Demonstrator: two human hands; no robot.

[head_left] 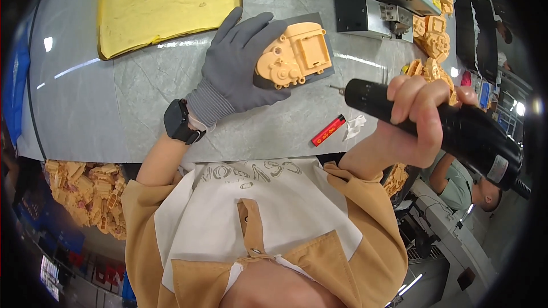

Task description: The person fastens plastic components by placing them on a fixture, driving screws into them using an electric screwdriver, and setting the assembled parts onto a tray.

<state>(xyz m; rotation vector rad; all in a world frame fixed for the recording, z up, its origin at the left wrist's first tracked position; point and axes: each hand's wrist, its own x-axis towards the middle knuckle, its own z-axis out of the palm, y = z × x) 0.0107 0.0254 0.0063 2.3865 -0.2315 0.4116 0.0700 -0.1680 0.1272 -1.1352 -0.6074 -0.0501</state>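
My left hand (237, 60), in a grey knit glove, grips the left side of an orange plastic housing (285, 60). Its index finger lies along the upper edge and the thumb passes below; the other fingers stretch away from the part. Molded bosses, round holes and a rectangular recess show on the housing. Beneath it a dark flat block (326, 51) sticks out at the right. My bare right hand (422, 114) is wrapped round a black electric screwdriver (468, 131). The tool is held above the table, its thin bit pointing left toward the housing, apart from it.
A yellow mat (171, 5) lies at the back left of the grey table (148, 108). A red lighter (328, 130) and crumpled tissue (355, 127) are near the front. A black-and-silver machine (394, 0) and piled orange parts (434, 37) stand at right. More parts (91, 197) lie lower left. Another person (465, 188) sits at right.
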